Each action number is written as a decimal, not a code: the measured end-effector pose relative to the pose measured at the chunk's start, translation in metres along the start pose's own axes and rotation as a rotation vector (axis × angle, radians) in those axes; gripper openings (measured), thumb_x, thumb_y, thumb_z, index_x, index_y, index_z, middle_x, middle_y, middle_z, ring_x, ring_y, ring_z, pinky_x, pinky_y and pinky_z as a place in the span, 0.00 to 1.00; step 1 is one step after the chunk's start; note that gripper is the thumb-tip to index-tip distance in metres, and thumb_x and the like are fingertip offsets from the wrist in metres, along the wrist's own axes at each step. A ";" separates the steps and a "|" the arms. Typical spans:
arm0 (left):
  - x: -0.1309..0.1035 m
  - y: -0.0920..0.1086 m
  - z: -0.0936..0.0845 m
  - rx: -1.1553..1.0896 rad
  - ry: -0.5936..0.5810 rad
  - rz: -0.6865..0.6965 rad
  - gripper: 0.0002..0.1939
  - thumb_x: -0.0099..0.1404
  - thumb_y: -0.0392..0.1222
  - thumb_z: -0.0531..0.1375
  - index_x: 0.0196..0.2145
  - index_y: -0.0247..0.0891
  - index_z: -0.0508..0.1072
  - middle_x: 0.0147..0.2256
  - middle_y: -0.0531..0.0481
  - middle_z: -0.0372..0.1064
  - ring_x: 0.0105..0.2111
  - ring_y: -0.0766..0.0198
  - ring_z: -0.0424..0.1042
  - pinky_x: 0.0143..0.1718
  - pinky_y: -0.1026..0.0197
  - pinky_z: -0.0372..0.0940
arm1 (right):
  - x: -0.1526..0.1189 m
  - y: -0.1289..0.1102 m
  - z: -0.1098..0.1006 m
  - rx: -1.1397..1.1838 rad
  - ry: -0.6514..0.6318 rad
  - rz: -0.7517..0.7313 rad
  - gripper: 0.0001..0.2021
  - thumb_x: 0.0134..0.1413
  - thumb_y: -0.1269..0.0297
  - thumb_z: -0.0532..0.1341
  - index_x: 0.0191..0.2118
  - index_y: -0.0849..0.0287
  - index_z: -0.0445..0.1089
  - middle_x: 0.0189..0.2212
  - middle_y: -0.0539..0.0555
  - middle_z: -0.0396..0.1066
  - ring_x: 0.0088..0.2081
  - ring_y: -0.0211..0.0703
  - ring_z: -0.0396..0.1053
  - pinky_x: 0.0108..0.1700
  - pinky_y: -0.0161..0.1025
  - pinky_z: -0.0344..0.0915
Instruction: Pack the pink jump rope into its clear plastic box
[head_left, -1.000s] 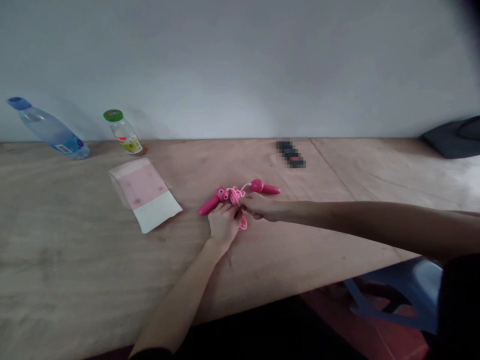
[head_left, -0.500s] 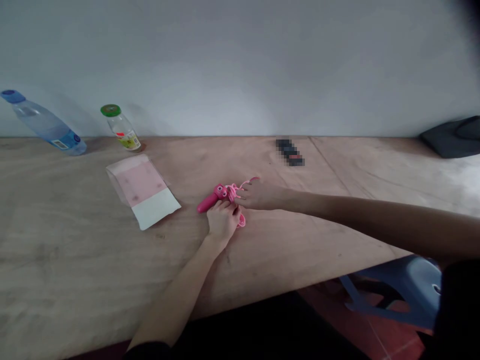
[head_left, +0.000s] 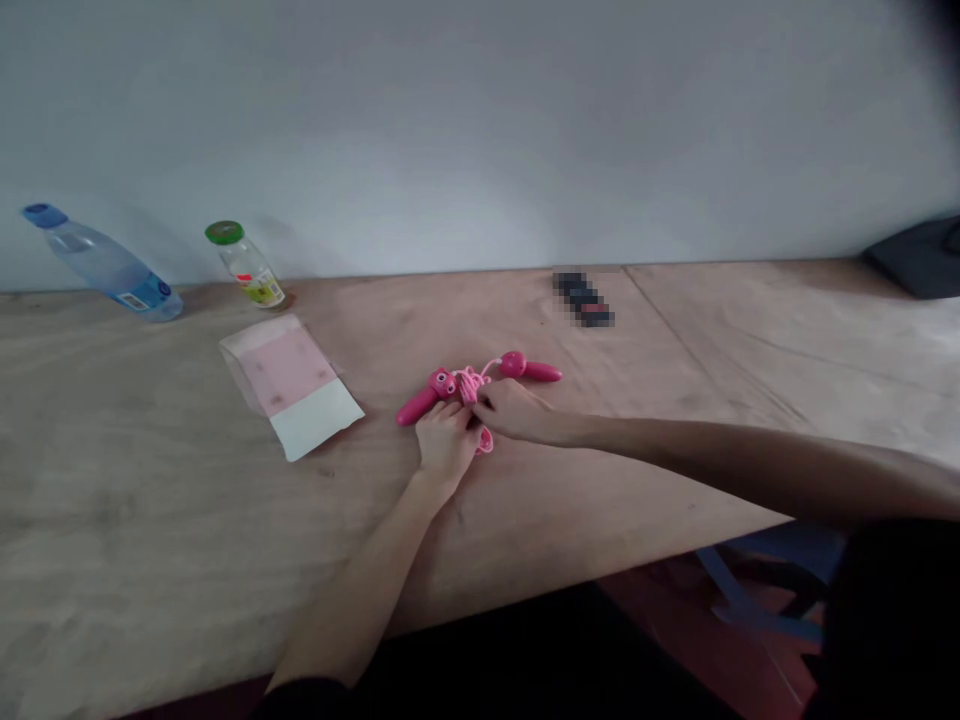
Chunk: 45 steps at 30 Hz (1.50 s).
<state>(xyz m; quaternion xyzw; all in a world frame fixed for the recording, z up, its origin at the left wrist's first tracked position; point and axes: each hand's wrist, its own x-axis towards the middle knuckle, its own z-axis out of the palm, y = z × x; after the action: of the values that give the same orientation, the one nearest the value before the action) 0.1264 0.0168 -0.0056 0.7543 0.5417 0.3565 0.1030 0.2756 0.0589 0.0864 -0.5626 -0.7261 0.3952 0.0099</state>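
Observation:
A pink jump rope lies bundled on the wooden table, its cord (head_left: 471, 380) coiled between two handles. The left handle (head_left: 420, 402) has a head with eyes, and the right handle (head_left: 538, 371) points right. My left hand (head_left: 445, 440) is closed on the near part of the cord bundle, just below the left handle. From the right, my right hand (head_left: 511, 410) pinches the cord close to my left fingertips. A small loop of cord hangs out below the hands.
At the left are a blue-capped plastic bottle (head_left: 112, 268), a green-lidded glass bottle (head_left: 247, 268) and a pink and white packet (head_left: 289, 385). A pixelated dark object (head_left: 583, 300) lies near the wall. A dark bag-like item (head_left: 919, 258) is far right, and a blue stool (head_left: 757, 600) stands below the table.
My right hand has drawn slightly back and down, its fingers now closing on the cord. The right handle, earlier mostly covered, shows. The view has shifted a little.

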 end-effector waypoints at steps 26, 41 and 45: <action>-0.014 -0.006 -0.050 -0.037 -0.245 0.025 0.18 0.74 0.44 0.64 0.59 0.39 0.77 0.48 0.42 0.79 0.50 0.50 0.79 0.56 0.49 0.73 | -0.037 0.065 0.064 -0.147 0.551 -0.440 0.15 0.72 0.68 0.58 0.59 0.57 0.75 0.59 0.62 0.77 0.61 0.60 0.70 0.62 0.59 0.67; -0.062 -0.025 -0.071 0.289 -0.450 0.195 0.42 0.80 0.61 0.53 0.78 0.30 0.50 0.78 0.31 0.48 0.78 0.41 0.49 0.77 0.36 0.53 | -0.055 0.082 0.086 -0.283 0.559 -0.466 0.34 0.76 0.56 0.57 0.80 0.58 0.50 0.75 0.66 0.60 0.76 0.65 0.57 0.76 0.69 0.57; -0.061 -0.022 -0.069 0.305 -0.448 0.205 0.45 0.79 0.63 0.53 0.79 0.29 0.48 0.78 0.30 0.48 0.78 0.41 0.49 0.77 0.36 0.51 | -0.055 0.080 0.084 -0.313 0.547 -0.462 0.36 0.76 0.54 0.58 0.80 0.61 0.50 0.76 0.67 0.58 0.76 0.66 0.56 0.77 0.68 0.54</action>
<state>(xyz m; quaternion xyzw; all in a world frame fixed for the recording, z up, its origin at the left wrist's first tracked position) 0.0555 -0.0450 0.0071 0.8718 0.4737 0.1042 0.0689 0.3224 -0.0294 0.0056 -0.4636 -0.8557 0.1022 0.2058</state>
